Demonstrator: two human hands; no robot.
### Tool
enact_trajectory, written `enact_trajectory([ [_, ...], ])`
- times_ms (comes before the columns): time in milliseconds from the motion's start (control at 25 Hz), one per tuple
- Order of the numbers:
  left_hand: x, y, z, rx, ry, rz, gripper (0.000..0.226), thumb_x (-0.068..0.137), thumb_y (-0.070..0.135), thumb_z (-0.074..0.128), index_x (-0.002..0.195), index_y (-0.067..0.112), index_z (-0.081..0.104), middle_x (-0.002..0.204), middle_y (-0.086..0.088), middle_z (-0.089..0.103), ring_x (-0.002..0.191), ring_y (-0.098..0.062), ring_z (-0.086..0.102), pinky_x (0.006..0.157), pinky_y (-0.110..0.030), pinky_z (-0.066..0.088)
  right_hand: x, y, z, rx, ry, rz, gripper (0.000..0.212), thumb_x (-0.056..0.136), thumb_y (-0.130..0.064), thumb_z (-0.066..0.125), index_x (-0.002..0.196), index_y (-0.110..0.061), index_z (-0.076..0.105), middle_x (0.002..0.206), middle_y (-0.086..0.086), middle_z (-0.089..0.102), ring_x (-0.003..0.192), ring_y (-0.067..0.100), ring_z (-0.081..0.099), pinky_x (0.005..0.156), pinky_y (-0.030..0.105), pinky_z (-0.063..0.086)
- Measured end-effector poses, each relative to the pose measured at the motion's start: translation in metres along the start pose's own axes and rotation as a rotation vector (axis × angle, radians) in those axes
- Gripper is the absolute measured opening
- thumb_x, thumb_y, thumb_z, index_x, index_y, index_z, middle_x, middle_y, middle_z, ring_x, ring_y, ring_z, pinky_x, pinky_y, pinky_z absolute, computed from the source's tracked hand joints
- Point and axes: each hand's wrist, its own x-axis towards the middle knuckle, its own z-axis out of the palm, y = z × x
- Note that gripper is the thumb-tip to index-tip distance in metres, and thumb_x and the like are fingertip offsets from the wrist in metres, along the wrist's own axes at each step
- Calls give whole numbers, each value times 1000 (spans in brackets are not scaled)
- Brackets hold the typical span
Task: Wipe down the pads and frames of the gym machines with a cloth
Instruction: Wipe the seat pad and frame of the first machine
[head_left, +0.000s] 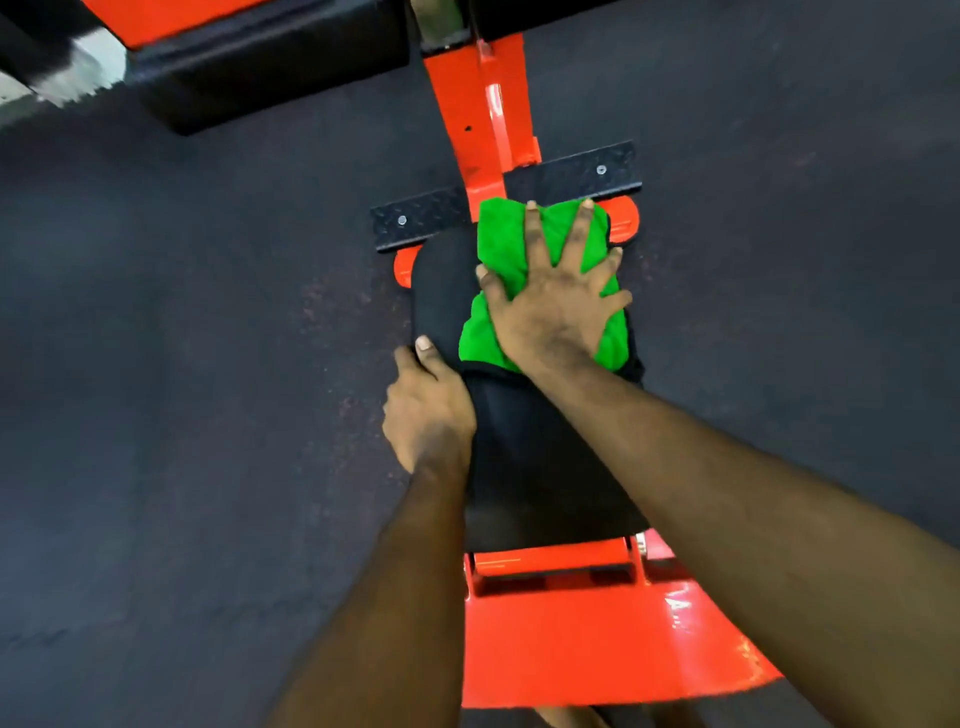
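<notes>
A bright green cloth (506, 244) lies on the far end of a black seat pad (524, 467) of a machine with an orange frame (483, 119). My right hand (556, 301) presses flat on the cloth with its fingers spread wide. My left hand (428, 410) grips the pad's left edge, thumb on top and fingers curled under out of sight. A second black pad section (444, 291) shows to the left of the cloth.
A black textured foot plate (571, 179) with bolts crosses the frame beyond the pad. An orange base plate (597, 639) lies near me. A black box-shaped part (260, 67) sits at top left. Dark rubber flooring (182, 364) surrounds the machine.
</notes>
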Motion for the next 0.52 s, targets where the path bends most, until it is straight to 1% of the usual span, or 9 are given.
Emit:
enact_trajectory([
  [80,-3,1,0,0,10,0,48,106,50,20,124,18,50,113,-26,66,105,-46,60,85,-49,43,22,1,-3,-1,70,7,72,90,-74,38,154,-43,25,166,9,16,130,47,40,98,63,38],
  [120,-3,2,0,-1,14,3,48,106,50,20,124,18,50,110,-25,66,103,-46,61,84,-49,44,34,-1,-8,6,85,2,66,92,-71,39,150,-40,34,160,9,29,123,45,47,95,58,43],
  [200,-2,3,1,0,21,-1,47,106,50,20,124,18,49,105,-24,68,98,-46,62,81,-49,43,68,-8,-18,40,35,-34,58,93,-66,41,138,-30,50,143,11,50,117,43,55,91,51,48],
  [240,-2,3,0,3,24,-4,47,105,50,20,122,18,50,103,-23,68,96,-46,62,79,-48,43,89,-9,-22,55,-36,-37,57,92,-65,43,132,-26,57,135,12,58,117,42,58,91,47,48],
  [360,-4,5,-2,7,38,-14,43,106,49,23,115,17,50,98,-23,69,92,-46,63,71,-45,36,130,-7,-37,109,-306,-10,63,83,-71,51,122,-23,68,126,14,67,119,37,60,95,41,47],
  [400,-4,5,-2,10,41,-19,43,106,49,23,114,17,50,97,-23,69,91,-47,63,69,-44,34,133,-5,-39,138,-336,-20,64,81,-72,53,121,-24,69,124,13,68,119,36,61,96,40,47],
  [440,-4,5,-2,12,41,-23,43,105,49,24,114,17,50,97,-23,69,90,-47,63,69,-44,33,131,-3,-39,177,-326,-34,63,82,-73,54,121,-26,69,124,12,68,119,35,61,97,40,47],
  [520,-4,5,-1,8,41,-27,42,105,50,24,114,18,50,96,-23,69,89,-46,63,68,-43,32,122,4,-37,256,-258,-19,58,87,-69,54,127,-28,65,129,11,66,123,35,58,99,39,45],
])
